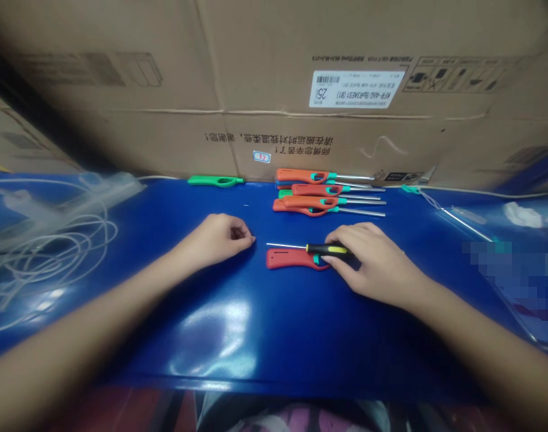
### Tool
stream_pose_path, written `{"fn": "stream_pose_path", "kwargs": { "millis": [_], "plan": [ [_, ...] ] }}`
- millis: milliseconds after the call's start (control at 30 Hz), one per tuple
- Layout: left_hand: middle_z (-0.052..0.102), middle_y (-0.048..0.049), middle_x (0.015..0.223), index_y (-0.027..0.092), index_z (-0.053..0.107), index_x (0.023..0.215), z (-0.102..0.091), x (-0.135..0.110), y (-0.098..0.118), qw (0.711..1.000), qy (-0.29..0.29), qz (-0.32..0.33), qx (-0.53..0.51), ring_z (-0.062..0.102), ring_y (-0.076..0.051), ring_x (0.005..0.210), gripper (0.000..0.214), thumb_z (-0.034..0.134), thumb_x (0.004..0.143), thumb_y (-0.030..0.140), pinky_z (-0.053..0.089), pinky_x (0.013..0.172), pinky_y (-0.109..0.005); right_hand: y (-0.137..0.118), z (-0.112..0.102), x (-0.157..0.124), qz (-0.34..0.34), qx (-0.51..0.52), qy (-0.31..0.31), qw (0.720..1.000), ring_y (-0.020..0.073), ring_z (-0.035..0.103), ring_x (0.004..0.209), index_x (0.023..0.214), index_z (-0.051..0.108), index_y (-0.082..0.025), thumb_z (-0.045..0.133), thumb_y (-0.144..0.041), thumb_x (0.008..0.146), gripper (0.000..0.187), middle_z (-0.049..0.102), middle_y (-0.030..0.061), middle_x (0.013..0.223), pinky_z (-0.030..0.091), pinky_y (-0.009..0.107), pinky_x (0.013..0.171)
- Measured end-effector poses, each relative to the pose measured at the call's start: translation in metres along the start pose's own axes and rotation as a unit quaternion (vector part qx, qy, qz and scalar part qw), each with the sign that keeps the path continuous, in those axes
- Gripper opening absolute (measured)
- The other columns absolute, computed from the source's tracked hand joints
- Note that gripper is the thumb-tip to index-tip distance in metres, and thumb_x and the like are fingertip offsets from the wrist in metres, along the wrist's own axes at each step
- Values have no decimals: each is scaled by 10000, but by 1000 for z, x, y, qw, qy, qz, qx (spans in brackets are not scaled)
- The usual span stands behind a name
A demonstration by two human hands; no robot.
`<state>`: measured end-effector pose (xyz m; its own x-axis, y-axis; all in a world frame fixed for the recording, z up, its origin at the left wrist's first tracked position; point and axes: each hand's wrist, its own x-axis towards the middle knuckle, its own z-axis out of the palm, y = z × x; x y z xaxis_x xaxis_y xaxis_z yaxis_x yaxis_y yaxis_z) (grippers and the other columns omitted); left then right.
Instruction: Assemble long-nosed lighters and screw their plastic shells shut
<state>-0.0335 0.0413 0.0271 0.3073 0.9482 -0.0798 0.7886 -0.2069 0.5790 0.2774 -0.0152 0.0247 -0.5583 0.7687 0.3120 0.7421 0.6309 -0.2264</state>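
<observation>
My right hand [368,258] grips a screwdriver [321,248] by its black and yellow handle, its thin shaft pointing left. Just below it, a red gas lighter [289,259] lies on the blue table, its right end hidden by my right hand. To the left of the screwdriver tip, my left hand [224,240] is closed, thumb and fingertips pressed together; whatever may be between them is too small to make out. Farther back lies a group of orange, red, green and blue lighters [305,203] with metal tubes pointing right.
A green lighter body [211,180] lies at the back, against a large cardboard box [166,144]. Coiled white cable [44,246] and clear plastic [107,192] are at the left. A metal tube [465,223] with green ends and plastic bags [521,214] lie at the right.
</observation>
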Motion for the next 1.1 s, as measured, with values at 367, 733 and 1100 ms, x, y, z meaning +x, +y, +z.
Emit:
{"fn": "stream_pose_path", "kwargs": {
  "millis": [367, 733, 1100],
  "plan": [
    [714, -26, 687, 163, 726, 780, 17, -2, 5, 985, -13, -5, -169, 617, -134, 592, 357, 703, 798, 519, 459, 560, -232, -1, 1, 1, -3, 5, 6, 1000, 230, 631, 892, 1029, 564, -215, 642, -231, 916, 138, 705, 52, 993, 424, 401, 890],
    [679, -2, 648, 161, 734, 770, 16, -3, 10, 972, -19, -29, -234, 532, -94, 533, 314, 766, 778, 474, 399, 512, -220, -1, 0, 2, -16, 2, 26, 1000, 218, 632, 874, 1030, 565, -216, 645, -225, 915, 140, 708, 42, 984, 414, 383, 887],
    [686, -12, 664, 163, 717, 752, 14, -5, 13, 973, -12, -29, -231, 529, -94, 528, 324, 756, 783, 483, 383, 472, -210, -3, -1, 1, -17, -4, 34, 999, 226, 639, 870, 1030, 558, -227, 642, -230, 917, 141, 712, 48, 976, 412, 391, 883]
  ]
}}
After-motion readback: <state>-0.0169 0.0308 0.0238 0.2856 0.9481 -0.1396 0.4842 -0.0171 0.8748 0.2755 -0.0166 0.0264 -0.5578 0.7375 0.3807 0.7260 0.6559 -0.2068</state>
